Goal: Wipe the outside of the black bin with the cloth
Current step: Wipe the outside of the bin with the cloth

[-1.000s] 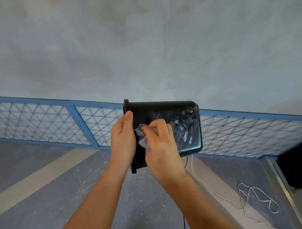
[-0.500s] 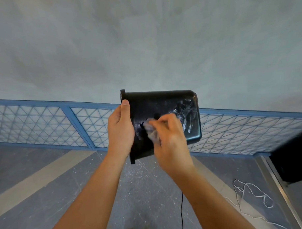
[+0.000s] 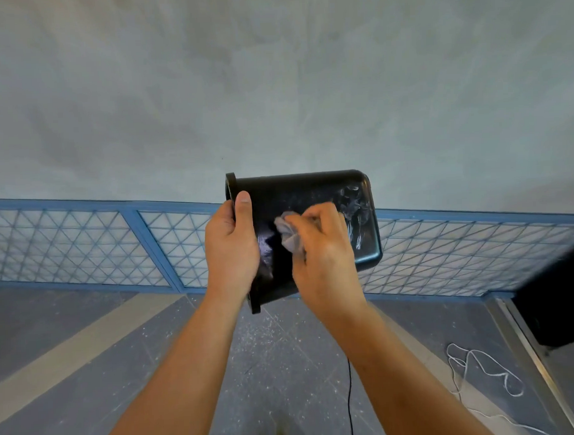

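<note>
Black bin (image 3: pixel 304 190) is held off the floor on its side, its rim toward the left grip (image 3: pixel 231 248) and its base beyond the right grip (image 3: pixel 323 258). The left grip is closed over the rim edge, thumb lying flat on the outer wall; the right grip is closed on a bunched grey cloth (image 3: pixel 288 233), pressing it to the outer wall just beside that thumb.

Findings: whitish streaks (image 3: pixel 355 208) show on the wall beyond the right grip, toward the base corner; a paler smear (image 3: pixel 264 247) lies between the two grips; the strip above both grips looks dark and largely clean, with faint speckling.

Judgement: wiping is under way on this one face and is not complete; the streaked patch near the base is outstanding; the other faces and the base are hidden, so their condition cannot be determined.

Below the grips lies a speckled floor (image 3: pixel 89 370); a white cord (image 3: pixel 479 370) lies on it, well apart from the right grip.
</note>
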Demonstrator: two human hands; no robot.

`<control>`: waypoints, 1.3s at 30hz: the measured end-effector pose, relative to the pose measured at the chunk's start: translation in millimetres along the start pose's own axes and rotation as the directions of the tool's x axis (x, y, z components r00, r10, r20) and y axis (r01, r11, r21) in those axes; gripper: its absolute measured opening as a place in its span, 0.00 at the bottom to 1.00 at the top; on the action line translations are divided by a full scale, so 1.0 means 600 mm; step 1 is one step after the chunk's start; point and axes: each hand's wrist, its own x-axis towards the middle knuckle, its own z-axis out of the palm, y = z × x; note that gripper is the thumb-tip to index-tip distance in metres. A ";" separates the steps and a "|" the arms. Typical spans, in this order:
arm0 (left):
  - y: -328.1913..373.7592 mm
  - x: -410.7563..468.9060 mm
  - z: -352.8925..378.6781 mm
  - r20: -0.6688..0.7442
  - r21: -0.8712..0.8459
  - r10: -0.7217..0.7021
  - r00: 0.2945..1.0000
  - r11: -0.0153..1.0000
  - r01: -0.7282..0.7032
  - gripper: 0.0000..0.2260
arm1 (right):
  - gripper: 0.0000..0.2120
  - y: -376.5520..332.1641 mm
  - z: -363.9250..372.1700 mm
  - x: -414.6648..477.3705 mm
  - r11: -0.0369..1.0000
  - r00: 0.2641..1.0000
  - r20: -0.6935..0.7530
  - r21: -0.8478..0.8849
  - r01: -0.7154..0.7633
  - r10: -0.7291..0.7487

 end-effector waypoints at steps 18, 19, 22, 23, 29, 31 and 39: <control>0.000 0.022 -0.011 -0.061 -0.017 0.025 0.998 1.000 -0.026 0.18 | 0.16 -0.041 0.032 -0.035 0.995 0.993 0.061 -0.001 0.103 -0.102; 0.000 0.023 -0.014 -0.064 -0.024 0.019 0.998 1.000 -0.020 0.17 | 0.15 -0.035 0.029 -0.049 0.995 0.992 0.069 0.007 0.103 -0.103; -0.001 0.022 -0.019 -0.061 -0.009 0.019 0.998 1.000 -0.019 0.17 | 0.14 0.000 0.013 -0.053 0.999 0.999 -0.002 0.015 0.035 -0.035; -0.002 0.021 -0.018 -0.060 -0.001 0.024 0.998 1.000 -0.024 0.17 | 0.14 0.011 0.010 -0.045 1.000 1.000 -0.027 -0.005 -0.001 0.001; -0.003 0.021 -0.001 -0.102 -0.002 0.024 0.994 1.000 -0.024 0.18 | 0.15 -0.010 0.024 -0.040 0.999 1.000 -0.007 0.016 0.031 -0.031; -0.003 0.026 -0.005 -0.113 -0.018 0.012 0.994 1.000 -0.014 0.18 | 0.14 0.003 0.017 -0.057 0.999 0.999 -0.002 0.031 0.036 -0.036; 0.013 0.014 0.002 -0.108 -0.053 -0.002 0.994 0.999 -0.004 0.18 | 0.13 0.018 0.003 -0.050 0.998 0.997 -0.068 0.056 -0.039 0.043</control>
